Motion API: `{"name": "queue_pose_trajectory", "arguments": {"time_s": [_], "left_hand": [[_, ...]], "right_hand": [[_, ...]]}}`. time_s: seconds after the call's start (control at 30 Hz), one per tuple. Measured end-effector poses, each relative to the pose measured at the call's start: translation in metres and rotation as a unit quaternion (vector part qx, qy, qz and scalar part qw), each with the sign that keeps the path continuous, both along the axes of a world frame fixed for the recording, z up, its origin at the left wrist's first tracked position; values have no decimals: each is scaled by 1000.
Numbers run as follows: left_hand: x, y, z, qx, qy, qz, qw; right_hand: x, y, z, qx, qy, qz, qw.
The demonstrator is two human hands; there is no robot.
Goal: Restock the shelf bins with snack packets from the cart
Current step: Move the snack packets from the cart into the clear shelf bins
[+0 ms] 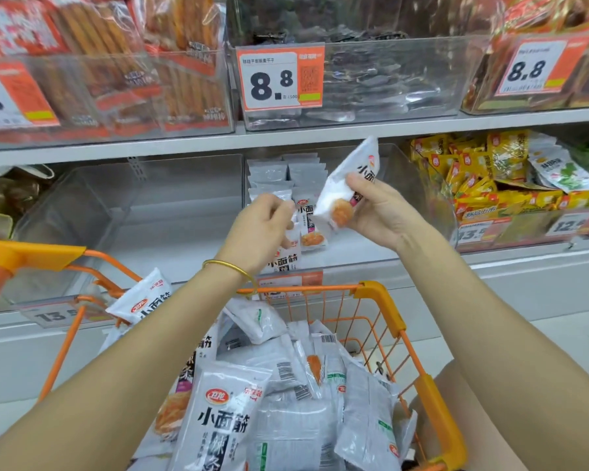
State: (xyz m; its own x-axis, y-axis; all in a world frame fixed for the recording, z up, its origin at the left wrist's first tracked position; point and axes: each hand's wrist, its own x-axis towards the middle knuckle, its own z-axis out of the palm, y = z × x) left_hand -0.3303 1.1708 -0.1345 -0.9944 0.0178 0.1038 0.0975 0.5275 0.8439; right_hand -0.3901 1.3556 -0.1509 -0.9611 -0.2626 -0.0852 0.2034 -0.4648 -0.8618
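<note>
My right hand (383, 212) grips a white snack packet (346, 183), tilted, above the middle clear bin (410, 185) on the lower shelf. Inside that bin, white packets (286, 175) stand in rows at the back. My left hand (257, 227) hovers over the bin's front with its fingers curled round another white packet (283, 261), which hangs mostly hidden behind the hand. Below my arms the orange cart (393, 322) holds several of the same white packets (238, 416) in a loose heap.
A clear bin (116, 219) to the left shows no packets. At the right, another bin (490, 198) holds yellow packets. Upper-shelf bins (371, 79) with price tags hang over the lower shelf. The cart's orange handle (31, 254) is at the left.
</note>
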Motion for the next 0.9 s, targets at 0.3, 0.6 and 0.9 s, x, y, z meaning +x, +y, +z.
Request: {"name": "queue_pose_trajectory", "arguments": {"time_s": [0.3,0.6,0.9], "left_hand": [[-29,-26,-35,-247,163,37,954],[-33,-28,-47,-270,119,-4,955],[-30,-27,-48,-245,112,-17,963]], "right_hand": [[-55,-12,-31,320,-95,-64,941],[-64,-26,-55,418,-53,-63,905],[-68,-41,-69,635,93,-88,762]]}}
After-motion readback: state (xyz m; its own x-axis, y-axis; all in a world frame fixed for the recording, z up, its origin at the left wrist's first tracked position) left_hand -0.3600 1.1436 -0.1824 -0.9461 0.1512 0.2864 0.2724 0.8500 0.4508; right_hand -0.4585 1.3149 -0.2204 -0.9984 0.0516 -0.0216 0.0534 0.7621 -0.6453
